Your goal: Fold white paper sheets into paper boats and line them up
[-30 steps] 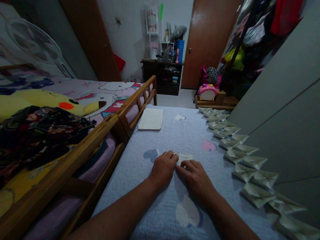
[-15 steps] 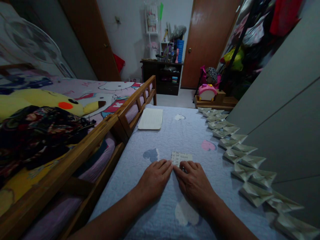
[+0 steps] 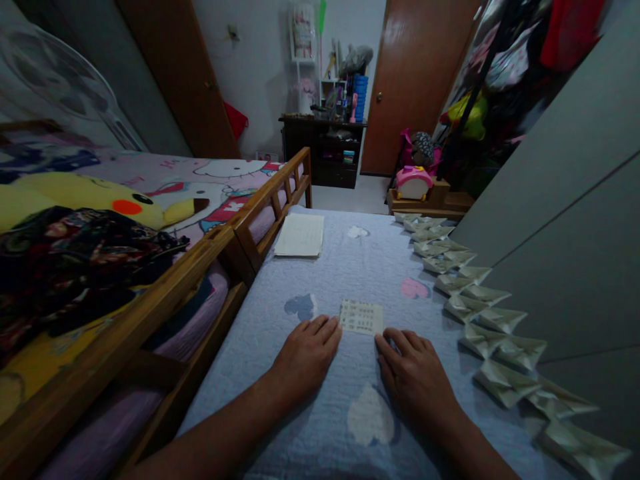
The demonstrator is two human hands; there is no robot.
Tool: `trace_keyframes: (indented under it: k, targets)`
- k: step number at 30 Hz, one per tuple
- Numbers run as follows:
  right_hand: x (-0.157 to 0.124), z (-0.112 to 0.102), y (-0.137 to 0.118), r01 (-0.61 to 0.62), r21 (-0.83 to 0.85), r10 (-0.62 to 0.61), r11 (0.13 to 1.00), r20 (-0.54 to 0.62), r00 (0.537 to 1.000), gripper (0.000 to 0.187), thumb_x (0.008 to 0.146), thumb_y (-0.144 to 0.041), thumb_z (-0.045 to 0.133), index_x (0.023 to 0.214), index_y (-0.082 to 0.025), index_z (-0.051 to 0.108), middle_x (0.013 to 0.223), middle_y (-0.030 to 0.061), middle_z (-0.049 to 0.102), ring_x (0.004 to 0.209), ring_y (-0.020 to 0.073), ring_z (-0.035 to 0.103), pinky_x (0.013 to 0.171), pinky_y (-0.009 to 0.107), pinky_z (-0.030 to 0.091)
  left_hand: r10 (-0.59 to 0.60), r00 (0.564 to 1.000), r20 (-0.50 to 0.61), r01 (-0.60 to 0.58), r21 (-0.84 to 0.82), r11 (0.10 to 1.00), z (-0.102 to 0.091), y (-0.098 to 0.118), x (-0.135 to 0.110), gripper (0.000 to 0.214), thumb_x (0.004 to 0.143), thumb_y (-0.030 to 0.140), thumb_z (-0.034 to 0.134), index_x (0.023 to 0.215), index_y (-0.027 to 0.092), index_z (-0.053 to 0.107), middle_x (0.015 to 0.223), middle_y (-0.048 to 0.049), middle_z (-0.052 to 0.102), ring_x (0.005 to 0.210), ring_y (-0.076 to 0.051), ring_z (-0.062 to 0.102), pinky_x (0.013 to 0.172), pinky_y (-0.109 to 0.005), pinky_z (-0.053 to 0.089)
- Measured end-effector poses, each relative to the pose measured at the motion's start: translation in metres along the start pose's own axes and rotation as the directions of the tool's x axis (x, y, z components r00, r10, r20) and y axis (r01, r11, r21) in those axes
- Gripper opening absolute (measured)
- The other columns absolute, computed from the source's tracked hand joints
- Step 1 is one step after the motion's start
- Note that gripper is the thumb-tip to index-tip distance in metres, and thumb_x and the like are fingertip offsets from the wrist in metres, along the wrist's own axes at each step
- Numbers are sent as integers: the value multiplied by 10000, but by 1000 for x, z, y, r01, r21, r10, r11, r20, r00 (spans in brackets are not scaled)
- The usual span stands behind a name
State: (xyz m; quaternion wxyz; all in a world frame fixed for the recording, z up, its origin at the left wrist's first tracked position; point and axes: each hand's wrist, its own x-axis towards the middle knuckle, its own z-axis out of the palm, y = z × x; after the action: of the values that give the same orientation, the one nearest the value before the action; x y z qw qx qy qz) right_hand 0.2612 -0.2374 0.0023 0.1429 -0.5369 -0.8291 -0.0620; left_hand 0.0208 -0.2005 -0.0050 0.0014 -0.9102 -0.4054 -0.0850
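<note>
- Small printed paper slip [image 3: 361, 317] lies flat on a pale blue quilt [image 3: 240, 393], between the hands;
- left hand [image 3: 305, 357] open, palm down on the quilt, fingertips just beside the slip's lower left corner;
- right hand [image 3: 413, 377] open and flat too, fingers just beside its lower right corner;
- a paper sheet [image 3: 299, 235] lies farther up the quilt;
- folded paper pieces [image 3: 483, 340] line the quilt's right edge;
- a wooden bed rail [image 3: 200, 267] runs along its left side, a Pikachu plush [image 3: 85, 193] beyond it.
</note>
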Motion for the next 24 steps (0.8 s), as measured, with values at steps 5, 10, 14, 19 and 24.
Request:
trace_keyframes:
  k: [5, 10, 14, 19, 24]
  targets:
    - [-8, -1, 4, -48, 24, 48, 999, 2, 999, 260, 890, -159, 549, 1109, -188, 687, 1163, 103, 684, 1011, 289, 599, 822, 421, 467, -25, 999, 19, 26, -52, 998, -7, 1, 4, 378, 925, 110, 497, 1290, 167, 576, 1377, -113, 594, 1229, -293, 555, 953, -429, 487]
    - [9, -12, 6, -227, 139, 207, 964, 141, 968, 169, 884, -176, 522, 942, -179, 681, 971, 109, 696, 868, 267, 627, 765, 412, 498, -209, 977, 54, 215, -212, 953, -25, -6, 23, 405, 806, 292, 693, 1175, 173, 578, 1218, -129, 625, 1139, -318, 557, 966, -471, 468]
    - [33, -5, 10, -245, 239, 238, 940, 60, 970, 509, 801, -182, 603, 1303, -136, 534, 1225, 158, 629, 1059, 308, 585, 900, 453, 489, -344, 938, 47, 341, -313, 887, -19, -14, 41, 548, 664, 381, 801, 1118, 186, 563, 1221, -124, 564, 1213, -355, 465, 1024, -513, 401]
    - [49, 19, 18, -228, 300, 253, 926, -46, 966, 709, 738, -184, 644, 1412, -131, 427, 1366, 190, 541, 1236, 357, 470, 969, 513, 437, -401, 916, -27, 333, -506, 795, -1, -13, 49, 403, 646, 220, 793, 1002, 225, 605, 1252, -85, 540, 1224, -323, 455, 1044, -513, 379]
    - [47, 24, 18, -148, 360, 211, 921, -142, 967, 265, 767, -102, 565, 1008, -198, 616, 1202, 128, 620, 1127, 302, 512, 927, 479, 424, -308, 922, -235, 116, -591, 798, 1, -9, 46, 189, 732, 36, 642, 791, 215, 626, 1089, -52, 623, 1086, -250, 540, 952, -414, 464]
